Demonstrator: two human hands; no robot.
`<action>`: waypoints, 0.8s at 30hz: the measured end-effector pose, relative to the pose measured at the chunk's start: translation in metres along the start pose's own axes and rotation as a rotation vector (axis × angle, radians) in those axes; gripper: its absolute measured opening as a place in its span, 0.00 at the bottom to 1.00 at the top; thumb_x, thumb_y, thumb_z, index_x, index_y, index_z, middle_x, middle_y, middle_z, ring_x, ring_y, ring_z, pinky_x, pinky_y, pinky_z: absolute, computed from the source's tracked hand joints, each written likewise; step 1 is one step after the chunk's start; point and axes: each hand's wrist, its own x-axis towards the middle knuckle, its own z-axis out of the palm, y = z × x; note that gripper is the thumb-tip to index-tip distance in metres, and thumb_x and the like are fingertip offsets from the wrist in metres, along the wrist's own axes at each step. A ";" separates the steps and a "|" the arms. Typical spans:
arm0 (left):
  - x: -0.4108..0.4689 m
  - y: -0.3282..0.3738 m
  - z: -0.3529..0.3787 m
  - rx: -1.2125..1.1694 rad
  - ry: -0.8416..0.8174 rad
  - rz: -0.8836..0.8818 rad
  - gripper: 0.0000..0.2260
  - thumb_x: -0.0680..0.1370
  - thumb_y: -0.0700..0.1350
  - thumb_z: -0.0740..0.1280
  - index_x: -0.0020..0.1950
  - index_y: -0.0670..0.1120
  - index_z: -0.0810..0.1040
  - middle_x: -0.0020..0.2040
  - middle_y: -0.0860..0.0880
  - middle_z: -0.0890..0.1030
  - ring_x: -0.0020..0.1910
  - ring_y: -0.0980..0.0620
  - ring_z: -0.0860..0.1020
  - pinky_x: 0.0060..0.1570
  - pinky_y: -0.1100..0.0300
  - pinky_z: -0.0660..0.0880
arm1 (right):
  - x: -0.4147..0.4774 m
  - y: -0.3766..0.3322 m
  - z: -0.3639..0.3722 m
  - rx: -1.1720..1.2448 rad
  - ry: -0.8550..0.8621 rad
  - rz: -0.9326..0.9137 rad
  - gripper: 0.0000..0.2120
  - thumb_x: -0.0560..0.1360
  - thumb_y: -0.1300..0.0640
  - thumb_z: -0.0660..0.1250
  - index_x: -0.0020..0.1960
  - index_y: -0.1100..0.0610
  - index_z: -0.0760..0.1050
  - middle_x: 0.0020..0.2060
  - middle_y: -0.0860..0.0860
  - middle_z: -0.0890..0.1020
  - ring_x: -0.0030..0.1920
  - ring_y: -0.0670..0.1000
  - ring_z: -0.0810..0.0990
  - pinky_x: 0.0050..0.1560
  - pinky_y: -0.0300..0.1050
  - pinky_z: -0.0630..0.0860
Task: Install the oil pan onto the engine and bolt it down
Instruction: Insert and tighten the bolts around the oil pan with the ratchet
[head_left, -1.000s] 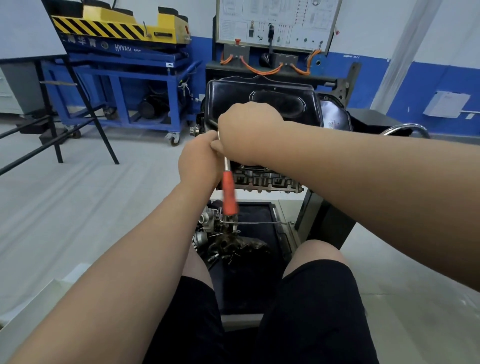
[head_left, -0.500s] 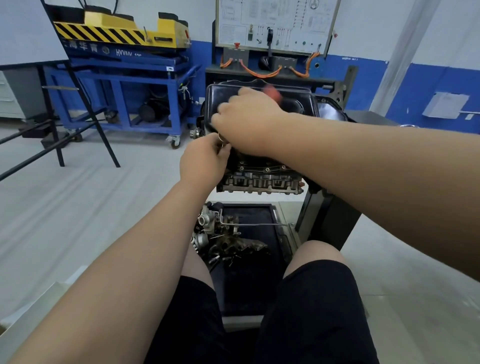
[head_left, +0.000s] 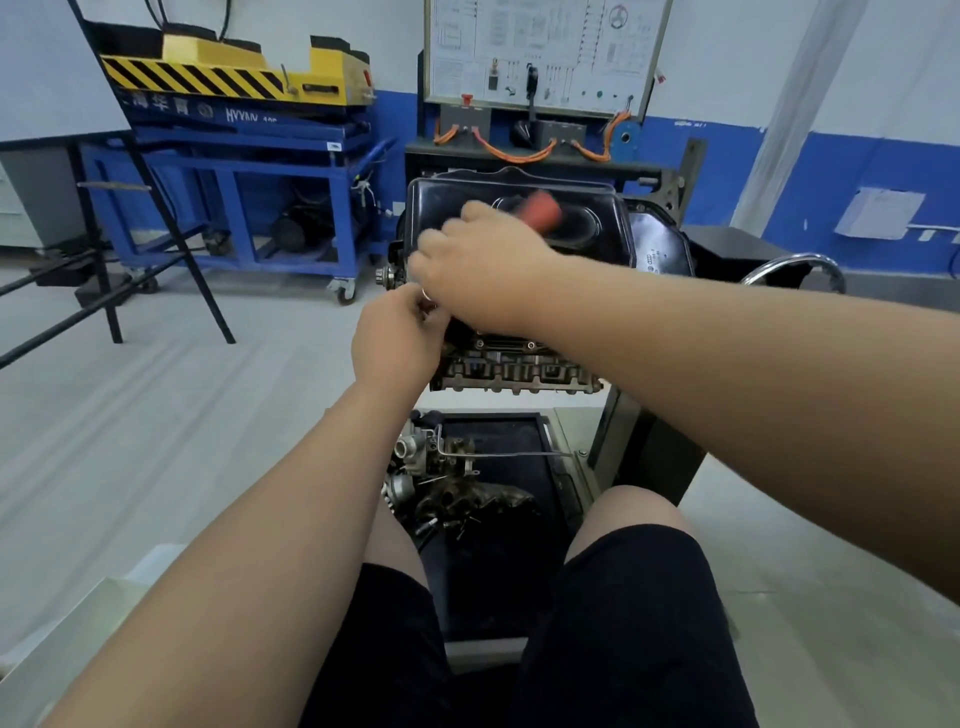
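Bolt-down step, judging by the setup. The oil pan (head_left: 441, 200) already sits on top of the upturned engine (head_left: 519, 371), straight ahead of the seated person and above knee level. The pan's long axis seems to run left-right across the view, with a pulley end at the left.

Both hands meet at the pan's near-left corner.
- The right hand (head_left: 483, 265) reaches across from the right, fingers curled round a red-handled tool (head_left: 540, 212). The handle is motion-blurred and sticks out past the knuckles over the middle of the pan, pointing away and to the right.
- The left hand (head_left: 395, 348) is just below and touching the right. Its fingertips pinch a small silver piece (head_left: 426, 295) at the pan edge. I cannot tell whether it is a bolt head or a socket.

Key relation: the work point is at the pan's near-left rim, so the left hand is nearer to it. The right arm has to cross the pan to swing the handle, and the swing arc runs over the pan top, which looks free of obstacles. The rest of the near rim is hidden under the right forearm, so the bolt count is unknown.

Risk, as I judge it: the socket slips off if the left hand lets go.

Loose parts (head_left: 441, 467) lie in a dark tray (head_left: 545, 431) below the engine, between the knees.
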 end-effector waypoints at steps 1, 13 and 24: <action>0.001 0.001 0.001 -0.010 -0.005 -0.021 0.12 0.74 0.42 0.63 0.31 0.47 0.68 0.29 0.52 0.69 0.30 0.50 0.66 0.27 0.58 0.57 | -0.001 0.004 -0.003 0.001 -0.026 0.042 0.07 0.77 0.57 0.58 0.51 0.56 0.73 0.49 0.54 0.77 0.47 0.57 0.77 0.45 0.50 0.67; 0.003 0.003 0.007 -0.079 0.045 -0.073 0.10 0.72 0.38 0.62 0.32 0.48 0.71 0.29 0.53 0.70 0.29 0.53 0.66 0.25 0.63 0.59 | 0.003 -0.002 -0.003 0.181 -0.054 0.212 0.05 0.77 0.54 0.60 0.45 0.55 0.72 0.45 0.52 0.77 0.37 0.53 0.73 0.38 0.46 0.65; 0.002 0.000 0.006 -0.198 0.018 -0.088 0.15 0.72 0.37 0.63 0.28 0.52 0.67 0.27 0.54 0.70 0.26 0.56 0.65 0.25 0.65 0.60 | -0.002 0.004 -0.017 -0.022 -0.092 -0.013 0.06 0.78 0.57 0.58 0.50 0.55 0.73 0.40 0.50 0.75 0.41 0.56 0.75 0.44 0.49 0.68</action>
